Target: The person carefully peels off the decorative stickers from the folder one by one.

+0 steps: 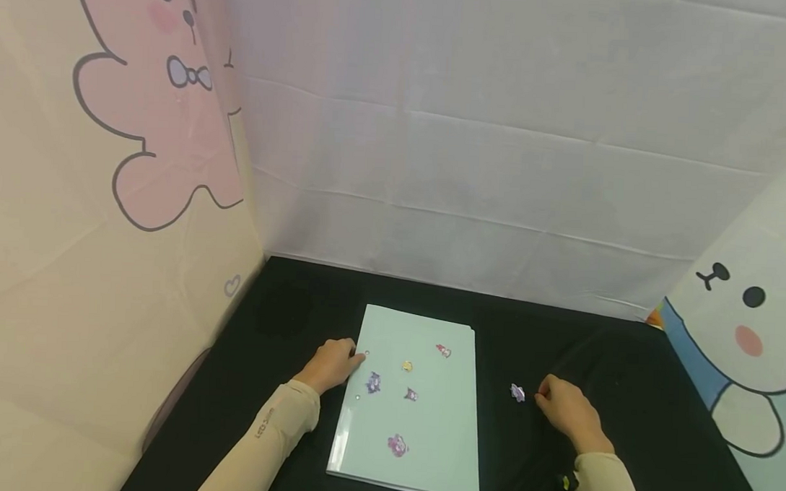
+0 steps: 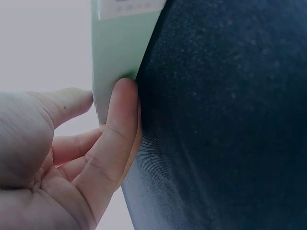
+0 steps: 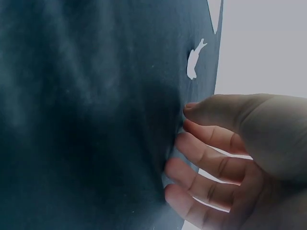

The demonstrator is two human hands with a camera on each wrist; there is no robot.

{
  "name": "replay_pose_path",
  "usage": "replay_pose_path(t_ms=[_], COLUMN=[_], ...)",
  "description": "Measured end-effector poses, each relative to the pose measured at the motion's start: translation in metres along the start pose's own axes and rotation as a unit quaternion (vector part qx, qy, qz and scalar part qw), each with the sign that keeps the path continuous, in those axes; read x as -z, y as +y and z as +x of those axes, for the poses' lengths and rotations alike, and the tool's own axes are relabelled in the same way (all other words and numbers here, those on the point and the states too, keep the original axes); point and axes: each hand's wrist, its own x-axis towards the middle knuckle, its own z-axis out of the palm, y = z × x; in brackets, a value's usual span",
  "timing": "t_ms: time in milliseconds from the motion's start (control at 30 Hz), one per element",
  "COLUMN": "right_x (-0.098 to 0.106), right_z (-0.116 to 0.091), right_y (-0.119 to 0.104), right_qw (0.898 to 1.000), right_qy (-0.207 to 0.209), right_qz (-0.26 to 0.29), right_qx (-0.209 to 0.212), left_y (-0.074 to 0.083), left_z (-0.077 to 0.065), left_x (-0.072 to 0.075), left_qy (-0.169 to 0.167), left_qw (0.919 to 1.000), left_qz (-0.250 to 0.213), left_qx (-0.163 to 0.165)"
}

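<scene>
A pale mint-green folder (image 1: pixel 432 413) with a glossy cover lies on the black table, several small cartoon stickers on its front. My left hand (image 1: pixel 329 365) grips its left edge. In the left wrist view the thumb (image 2: pixel 72 103) is at the cover's edge and the fingers (image 2: pixel 122 108) bear against the spine (image 2: pixel 115 48), which carries a white label. To the right of the folder a small purple cartoon sticker (image 1: pixel 518 393) lies by itself on the cloth. Just right of that sticker, my right hand (image 1: pixel 568 410) rests with loosely bent fingers, nothing between them.
Black cloth (image 1: pixel 300 293) covers the table. A white fabric wall (image 1: pixel 475 133) stands behind, with printed curtains at both sides, a pink bear (image 1: pixel 157 114) left and a white animal (image 1: pixel 735 322) right. A small dark and yellow item (image 1: pixel 566 483) sits by the right sleeve.
</scene>
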Motion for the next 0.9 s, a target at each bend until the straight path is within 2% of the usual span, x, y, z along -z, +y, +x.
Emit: replay_pose_path(t_ms=[367,567,700,900], right_x=[0.004,0.001,-0.002,-0.011], right_z=[0.000,0.002,0.009,0.023], right_y=[-0.001,-0.009,-0.021,-0.052], right_qw=[1.000,0.999,0.998,0.996], right_qy=[0.002,0.020,0.030,0.039], right_qz=[-0.006,-0.006,-0.003,0.002], right_qx=[0.005,0.030,0.049,0.077], left_y=[0.002,0.000,0.000,0.000], left_z=[-0.002,-0.001,0.000,0.000], left_x=[0.000,-0.002,-0.001,-0.001], left_qy=[-0.005,-0.005,-0.006,-0.004], left_qw=[0.9999,0.9999,0.9999,0.9999], left_qz=[-0.013,-0.013,-0.016,-0.015], left_qx=[-0.001,-0.001,0.002,0.001])
